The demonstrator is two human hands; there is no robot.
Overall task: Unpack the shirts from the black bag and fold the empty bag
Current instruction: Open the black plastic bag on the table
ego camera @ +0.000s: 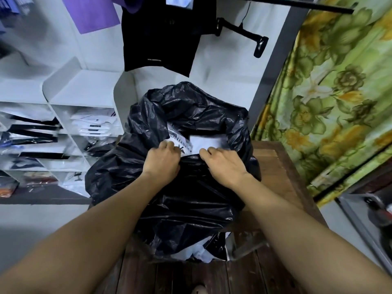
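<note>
While the black bag (186, 209) sits bulging on the wooden counter (273, 166), its mouth gapes open, showing white packaged shirts (203, 143) inside. The left hand (162, 159) and right hand (222, 166) meet close together at the near rim, each with fingers (167, 145) curled over the edge, gripping the plastic. One more wrapped shirt (203, 254) pokes out beneath the bag's near side. White shelves (70, 124) of folded clothing stand to the left.

White shelving (84, 90) left, floral curtain (328, 102) right, wooden table (275, 166) below.
</note>
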